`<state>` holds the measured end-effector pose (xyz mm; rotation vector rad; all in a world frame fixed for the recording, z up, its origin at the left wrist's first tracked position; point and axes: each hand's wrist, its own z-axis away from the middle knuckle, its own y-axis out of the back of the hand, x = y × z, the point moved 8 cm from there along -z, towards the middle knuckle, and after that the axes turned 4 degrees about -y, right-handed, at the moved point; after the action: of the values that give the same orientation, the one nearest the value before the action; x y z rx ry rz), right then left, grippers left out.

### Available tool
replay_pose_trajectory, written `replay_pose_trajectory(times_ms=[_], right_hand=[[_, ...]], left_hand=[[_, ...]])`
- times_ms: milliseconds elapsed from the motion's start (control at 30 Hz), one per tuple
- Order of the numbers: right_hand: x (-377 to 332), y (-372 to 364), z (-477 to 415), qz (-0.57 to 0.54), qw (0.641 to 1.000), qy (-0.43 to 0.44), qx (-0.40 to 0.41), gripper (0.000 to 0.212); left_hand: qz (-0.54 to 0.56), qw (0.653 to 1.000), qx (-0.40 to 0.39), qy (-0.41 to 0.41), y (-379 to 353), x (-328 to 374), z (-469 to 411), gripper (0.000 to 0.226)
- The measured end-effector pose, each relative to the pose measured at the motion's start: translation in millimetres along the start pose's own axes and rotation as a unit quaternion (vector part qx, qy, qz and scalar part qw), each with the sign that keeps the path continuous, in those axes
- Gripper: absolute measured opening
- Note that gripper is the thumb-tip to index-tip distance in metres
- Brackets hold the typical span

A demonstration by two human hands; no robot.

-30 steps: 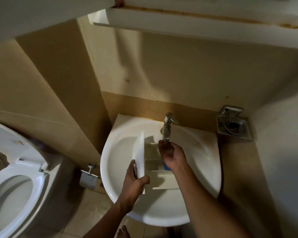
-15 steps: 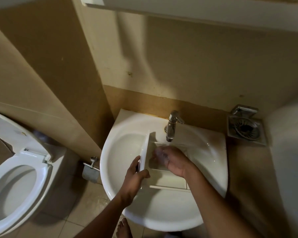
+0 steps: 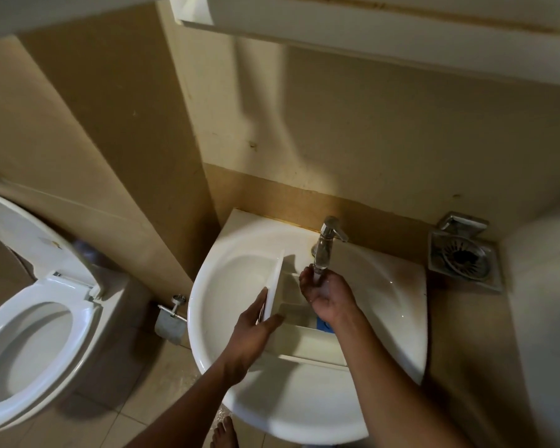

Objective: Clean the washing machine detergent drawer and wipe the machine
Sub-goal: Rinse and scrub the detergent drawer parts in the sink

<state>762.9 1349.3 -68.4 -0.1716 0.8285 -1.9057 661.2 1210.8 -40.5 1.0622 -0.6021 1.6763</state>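
Note:
The white detergent drawer lies inside the white wash basin, its front panel standing up on the left. My left hand grips that front panel at its near end. My right hand is cupped palm up, fingers apart, right under the spout of the chrome tap, above the drawer's compartments. A blue insert of the drawer shows just below my right wrist. I cannot tell whether water is running.
A toilet with its lid raised stands at the left. A chrome paper holder is fixed to the wall between toilet and basin. A metal soap dish hangs right of the basin. A white shelf juts out overhead. My bare foot is under the basin.
My right hand has lifted from the drawer's compartments up to the tap spout and turned palm up. My left hand keeps its grip on the front panel. The view tilted slightly.

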Motion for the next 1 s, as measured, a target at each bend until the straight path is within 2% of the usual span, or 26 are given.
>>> replay_pose_trajectory(times_ms=[33, 100, 133, 167, 200, 233, 267, 300, 367, 400, 433, 467, 500, 567, 667, 733, 900, 933, 967, 1000], right_hand=[[4.6, -1.8, -2.0, 0.024, 1.0, -0.011, -0.007, 0.01], [7.5, -0.1, 1.5, 0.195, 0.981, 0.001, -0.012, 0.007], [7.5, 0.4, 7.6, 0.346, 0.938, 0.017, -0.015, 0.009], [9.3, -0.2, 14.0, 0.513, 0.857, 0.034, -0.023, 0.015], [9.5, 1.0, 18.6, 0.662, 0.747, 0.057, -0.019, 0.022], [1.9, 2.6, 21.3, 0.754, 0.649, 0.094, 0.011, 0.027], [-10.0, 5.7, 24.3, 0.773, 0.619, 0.128, 0.057, 0.029], [-21.5, 9.4, 27.1, 0.723, 0.668, 0.153, 0.09, 0.029], [-35.6, 28.4, 23.0, 0.452, 0.873, 0.133, 0.124, 0.023], [-31.8, 33.5, 17.7, 0.292, 0.946, 0.089, 0.109, 0.018], [-26.4, 33.6, 12.6, 0.161, 0.982, 0.052, 0.085, 0.014], [-21.8, 32.2, 8.0, 0.074, 0.995, 0.03, 0.062, 0.013], [-19.3, 31.3, 4.3, 0.036, 0.998, 0.02, 0.046, 0.016], [-17.1, 27.3, 1.5, 0.036, 0.999, 0.014, 0.023, 0.02], [-10.6, 18.7, -2.3, 0.045, 0.999, -0.012, -0.02, 0.02], [-3.5, 11.0, -5.9, 0.052, 0.998, -0.028, -0.025, 0.013], [10.6, 0.5, -8.0, 0.017, 0.998, -0.037, -0.043, 0.022], [11.3, 0.1, -3.5, 0.054, 0.997, -0.036, -0.052, 0.021], [11.2, -2.4, 4.3, 0.139, 0.988, -0.03, -0.064, 0.019], [11.4, -4.3, 12.7, 0.274, 0.959, -0.017, -0.075, 0.018]], left_hand=[[0.008, 1.0, 0.005, 0.004, 0.3, 0.1, -0.8, 0.063], [0.03, 0.999, 0.015, 0.012, -1.3, 4.9, 1.0, 0.05], [0.036, 0.999, 0.021, 0.016, -2.0, 7.9, 2.3, 0.039], [0.04, 0.999, 0.026, 0.021, -2.5, 10.1, 3.0, 0.023], [0.037, 0.999, 0.027, 0.025, -2.8, 12.6, 3.7, 0.009], [0.035, 0.999, 0.024, 0.027, -3.4, 14.5, 4.2, 0.006], [0.031, 0.999, 0.021, 0.028, -4.2, 15.7, 4.5, 0.012], [0.03, 0.999, 0.021, 0.026, -4.0, 16.7, 4.3, 0.016], [0.029, 0.999, 0.025, 0.019, -2.4, 18.1, 3.6, 0.015], [0.032, 0.999, 0.025, 0.016, -2.6, 17.7, 2.4, 0.012], [0.033, 0.999, 0.028, 0.014, -1.6, 15.3, 0.9, 0.01], [0.032, 0.999, 0.029, 0.012, -1.3, 14.0, 0.0, 0.009], [0.033, 0.999, 0.028, 0.012, -0.9, 13.4, -0.1, 0.008], [0.033, 0.999, 0.028, 0.017, -0.3, 11.8, -0.8, 0.008], [0.033, 0.999, 0.032, 0.015, -0.7, 11.9, -1.1, 0.022], [0.034, 0.999, 0.036, 0.018, -1.4, 11.4, -1.1, 0.027], [0.031, 0.999, 0.023, 0.023, -1.1, 14.8, 2.2, 0.028], [0.028, 0.999, 0.019, 0.026, -0.9, 14.2, 2.2, 0.031], [0.026, 0.999, 0.018, 0.028, -0.7, 13.5, 2.8, 0.035], [0.024, 0.999, 0.018, 0.032, -1.2, 12.3, 2.0, 0.039]])
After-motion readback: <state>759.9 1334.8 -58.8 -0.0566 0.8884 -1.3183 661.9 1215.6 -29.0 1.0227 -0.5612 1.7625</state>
